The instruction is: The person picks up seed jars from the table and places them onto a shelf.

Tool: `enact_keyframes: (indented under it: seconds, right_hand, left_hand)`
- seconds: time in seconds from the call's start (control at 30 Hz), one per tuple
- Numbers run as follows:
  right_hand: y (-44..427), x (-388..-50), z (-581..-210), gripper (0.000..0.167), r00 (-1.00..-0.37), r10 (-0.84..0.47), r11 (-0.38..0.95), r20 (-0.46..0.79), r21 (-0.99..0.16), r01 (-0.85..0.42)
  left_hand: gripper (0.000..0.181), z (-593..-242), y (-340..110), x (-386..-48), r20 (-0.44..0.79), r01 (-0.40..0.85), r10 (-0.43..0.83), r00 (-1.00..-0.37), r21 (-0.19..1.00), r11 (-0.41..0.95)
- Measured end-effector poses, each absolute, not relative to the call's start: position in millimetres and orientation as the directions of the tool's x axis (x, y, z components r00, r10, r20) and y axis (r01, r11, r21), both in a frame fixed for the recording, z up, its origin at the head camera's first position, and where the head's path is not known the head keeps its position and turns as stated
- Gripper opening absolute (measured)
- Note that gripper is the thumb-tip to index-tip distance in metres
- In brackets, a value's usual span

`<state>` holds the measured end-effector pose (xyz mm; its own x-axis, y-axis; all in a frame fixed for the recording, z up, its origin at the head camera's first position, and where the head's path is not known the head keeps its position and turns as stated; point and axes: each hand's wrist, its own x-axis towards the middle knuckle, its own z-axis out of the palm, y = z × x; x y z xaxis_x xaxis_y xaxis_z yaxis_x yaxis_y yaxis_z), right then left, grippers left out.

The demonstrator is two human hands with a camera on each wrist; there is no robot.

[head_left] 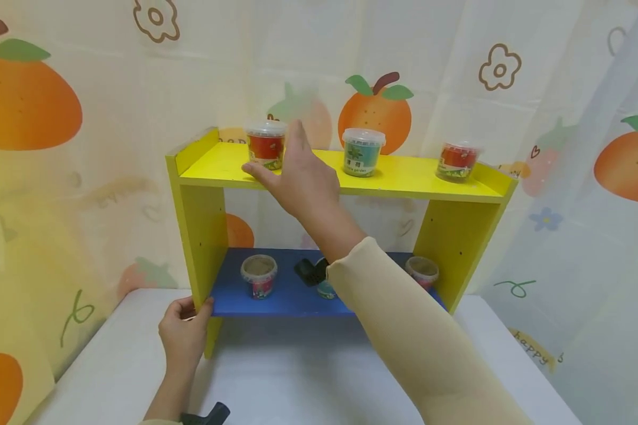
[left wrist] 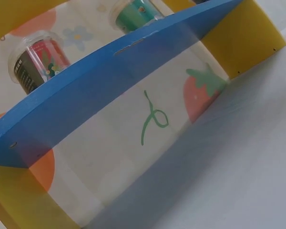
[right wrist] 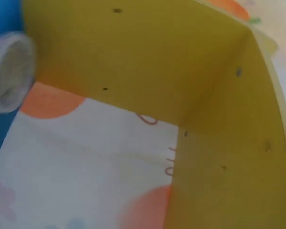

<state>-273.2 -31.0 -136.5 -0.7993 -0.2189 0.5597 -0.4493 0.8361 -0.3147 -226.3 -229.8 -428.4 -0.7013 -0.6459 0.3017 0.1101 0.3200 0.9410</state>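
A small two-tier shelf with yellow sides stands on a white table. My right hand is raised at the yellow top board, thumb and fingers spread apart, in front of and beside a red-labelled lidded cup. Whether it touches that cup I cannot tell. At the lower left, my left hand grips the shelf's left side panel, its thumb by the end of the blue board. Farther along the top stand a teal-labelled cup and another red-labelled cup.
On the blue board sit a pink-labelled cup, a teal one partly behind my right forearm, and a third cup at the right. A curtain printed with oranges hangs behind. The white tabletop spreads in front.
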Motion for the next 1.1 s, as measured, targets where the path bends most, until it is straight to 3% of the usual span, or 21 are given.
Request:
enact_keyframes:
  seconds: [0.13, 0.27, 0.37, 0.43, 0.5, 0.67, 0.9, 1.0, 1.1]
  right_hand:
    - [-13.7, -262.8, -162.2, 0.097, -0.584, -0.328, 0.75, 0.742, -0.171, -0.639]
    - [9.6, -250.8, -193.0, 0.091, -0.397, -0.417, 0.61, 0.818, -0.073, -0.789]
    - [27.6, -242.0, -222.3, 0.088, -0.291, -0.474, 0.552, 0.831, 0.022, -0.834]
    - [39.1, -237.3, -244.0, 0.085, -0.262, -0.506, 0.543, 0.822, 0.067, -0.837]
    - [50.7, -233.6, -266.2, 0.083, -0.285, -0.526, 0.562, 0.801, 0.076, -0.824]
    - [78.9, -224.6, -319.6, 0.079, -0.473, -0.525, 0.672, 0.707, 0.003, -0.741]
    - [112.1, -210.7, -379.7, 0.083, -0.724, -0.458, 0.816, 0.515, -0.079, -0.572]
    - [121.3, -202.6, -395.0, 0.089, -0.801, -0.416, 0.86, 0.43, -0.101, -0.5]
    - [125.2, -196.5, -405.0, 0.095, -0.848, -0.385, 0.886, 0.364, -0.114, -0.45]
  left_hand:
    - [0.04, -429.3, -230.3, -227.5, 0.31, 0.107, -0.639, -0.704, 0.936, 0.336]
    - [0.044, -428.4, -233.3, -227.0, 0.305, 0.083, -0.629, -0.715, 0.93, 0.357]
    - [0.046, -426.2, -236.0, -225.8, 0.301, 0.063, -0.617, -0.727, 0.924, 0.377]
    - [0.047, -424.7, -238.0, -224.5, 0.311, 0.058, -0.601, -0.736, 0.914, 0.402]
    - [0.046, -423.9, -240.3, -222.7, 0.326, 0.055, -0.584, -0.744, 0.9, 0.432]
    - [0.044, -422.5, -244.4, -214.3, 0.367, 0.093, -0.502, -0.783, 0.867, 0.49]
    - [0.079, -409.3, -237.2, -191.0, 0.275, 0.059, -0.297, -0.914, 0.817, 0.573]
    - [0.093, -405.7, -231.3, -178.6, 0.239, 0.053, -0.225, -0.945, 0.787, 0.615]
    - [0.094, -404.8, -222.5, -169.8, 0.331, 0.143, -0.135, -0.934, 0.692, 0.708]
